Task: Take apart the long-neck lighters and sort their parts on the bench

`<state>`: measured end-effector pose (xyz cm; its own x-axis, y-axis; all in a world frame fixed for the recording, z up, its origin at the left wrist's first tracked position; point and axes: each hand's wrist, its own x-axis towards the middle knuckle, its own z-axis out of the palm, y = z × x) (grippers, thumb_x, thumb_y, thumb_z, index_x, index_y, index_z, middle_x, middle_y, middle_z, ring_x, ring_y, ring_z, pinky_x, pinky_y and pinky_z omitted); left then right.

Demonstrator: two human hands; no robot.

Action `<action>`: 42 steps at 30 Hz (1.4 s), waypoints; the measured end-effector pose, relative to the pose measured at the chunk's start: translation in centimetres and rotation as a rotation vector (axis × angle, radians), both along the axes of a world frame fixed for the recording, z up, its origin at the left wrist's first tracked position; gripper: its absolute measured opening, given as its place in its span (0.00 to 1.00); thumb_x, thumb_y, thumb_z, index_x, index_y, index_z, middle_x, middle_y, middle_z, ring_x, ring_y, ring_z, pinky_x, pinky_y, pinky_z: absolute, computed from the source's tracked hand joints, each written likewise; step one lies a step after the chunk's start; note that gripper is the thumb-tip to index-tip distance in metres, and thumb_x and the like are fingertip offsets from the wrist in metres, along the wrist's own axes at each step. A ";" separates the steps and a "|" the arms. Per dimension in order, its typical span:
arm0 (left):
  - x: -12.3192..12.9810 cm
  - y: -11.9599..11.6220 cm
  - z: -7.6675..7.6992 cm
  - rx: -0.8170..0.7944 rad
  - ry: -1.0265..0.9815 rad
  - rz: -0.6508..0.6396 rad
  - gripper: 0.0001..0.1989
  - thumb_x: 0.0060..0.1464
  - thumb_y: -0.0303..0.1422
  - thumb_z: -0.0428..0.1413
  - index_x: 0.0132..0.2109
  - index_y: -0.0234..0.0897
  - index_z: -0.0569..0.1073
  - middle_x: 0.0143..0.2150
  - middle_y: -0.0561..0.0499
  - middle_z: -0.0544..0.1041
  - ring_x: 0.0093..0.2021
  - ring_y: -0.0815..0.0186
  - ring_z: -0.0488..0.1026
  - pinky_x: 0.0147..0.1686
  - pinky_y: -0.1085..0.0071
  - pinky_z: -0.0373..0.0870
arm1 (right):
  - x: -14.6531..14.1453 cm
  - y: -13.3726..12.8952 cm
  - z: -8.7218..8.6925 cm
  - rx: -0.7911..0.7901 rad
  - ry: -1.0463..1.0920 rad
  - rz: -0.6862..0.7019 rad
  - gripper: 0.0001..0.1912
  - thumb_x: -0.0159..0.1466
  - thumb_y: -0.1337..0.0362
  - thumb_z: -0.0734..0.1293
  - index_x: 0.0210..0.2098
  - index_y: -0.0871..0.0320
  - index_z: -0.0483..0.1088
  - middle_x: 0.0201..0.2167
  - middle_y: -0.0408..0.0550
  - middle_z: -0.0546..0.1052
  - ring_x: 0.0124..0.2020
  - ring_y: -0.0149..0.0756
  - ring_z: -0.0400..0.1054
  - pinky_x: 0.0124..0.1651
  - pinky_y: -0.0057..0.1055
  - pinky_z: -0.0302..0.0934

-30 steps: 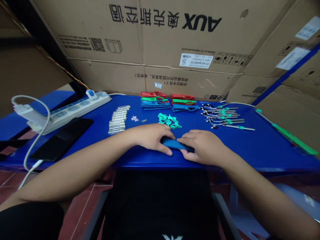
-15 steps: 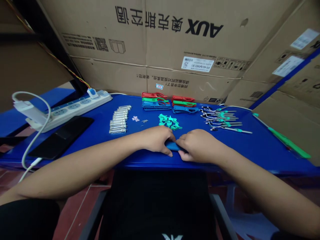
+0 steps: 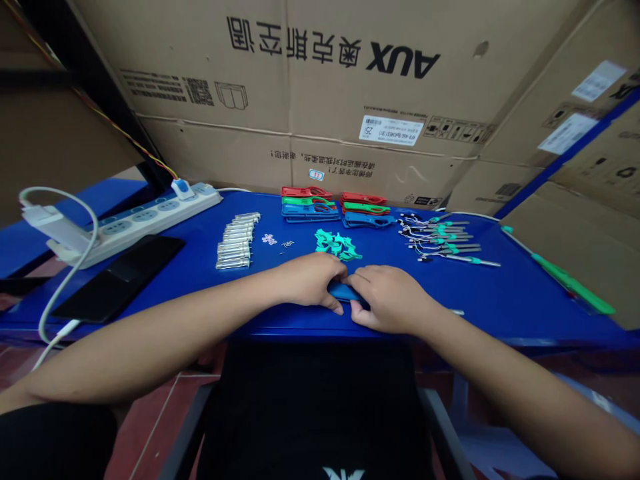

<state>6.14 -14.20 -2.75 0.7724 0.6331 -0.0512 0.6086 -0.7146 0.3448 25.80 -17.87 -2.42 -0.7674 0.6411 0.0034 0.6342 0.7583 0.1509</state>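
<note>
My left hand point(image 3: 316, 280) is closed around the left end of a blue plastic casing point(image 3: 342, 291), close to the table's front edge. Thumb and fingers of my right hand point(image 3: 389, 298) grip its right end, so much of the casing is hidden. Just behind my hands lies a loose pile of teal plastic pieces point(image 3: 337, 245). Stacks of red, green and blue plastic casings point(image 3: 310, 205) stand farther back. To the right are metal rods with teal parts and wires point(image 3: 445, 235). A small silver tip point(image 3: 458, 312) shows beside my right forearm.
On the left, a row of silver cylinders point(image 3: 235, 241) lies near tiny pink parts point(image 3: 269, 239) and small metal pins point(image 3: 287, 245). A black phone point(image 3: 120, 277) and a white power strip point(image 3: 135, 223) sit farther left. Cardboard point(image 3: 320, 100) walls the back; a green strip point(image 3: 573, 283) lies at right.
My right hand has shifted slightly, its fingers now lying more over the casing's right end. A silver tip has come into sight beside the right forearm. The view has moved a little.
</note>
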 end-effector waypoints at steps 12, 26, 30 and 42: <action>-0.8 0.3 0.4 -0.063 -0.009 -0.018 0.22 0.47 0.45 0.68 0.44 0.36 0.76 0.39 0.50 0.76 0.38 0.63 0.71 0.35 0.71 0.63 | 4.0 1.3 -2.0 -0.097 0.302 0.082 0.24 0.66 0.57 0.67 0.57 0.63 0.71 0.47 0.59 0.79 0.47 0.48 0.73 0.52 0.47 0.66; -1.9 0.5 1.6 -0.118 -0.018 -0.139 0.16 0.60 0.44 0.56 0.45 0.36 0.78 0.35 0.49 0.78 0.32 0.66 0.72 0.32 0.71 0.64 | 5.5 1.9 -2.8 -0.370 0.596 -0.011 0.17 0.67 0.56 0.67 0.51 0.57 0.74 0.45 0.52 0.76 0.46 0.39 0.72 0.50 0.38 0.67; -1.9 0.4 1.7 0.018 0.014 -0.138 0.14 0.59 0.41 0.57 0.46 0.36 0.77 0.40 0.47 0.78 0.37 0.63 0.73 0.37 0.70 0.65 | 5.3 1.8 -2.8 -0.325 0.630 -0.062 0.19 0.66 0.55 0.68 0.53 0.56 0.73 0.46 0.52 0.76 0.46 0.40 0.72 0.51 0.38 0.66; -1.3 -0.2 1.2 0.049 0.026 -0.071 0.16 0.53 0.43 0.63 0.41 0.36 0.76 0.37 0.48 0.78 0.35 0.61 0.74 0.34 0.69 0.66 | 5.9 2.2 -1.6 -0.317 0.684 0.029 0.19 0.62 0.58 0.71 0.51 0.55 0.70 0.48 0.52 0.75 0.48 0.42 0.72 0.50 0.40 0.67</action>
<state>4.83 -14.45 -1.58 0.8140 0.5794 -0.0424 0.5645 -0.7716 0.2932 31.66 -15.70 -4.05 -0.6768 0.6706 0.3038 0.4871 0.7173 -0.4982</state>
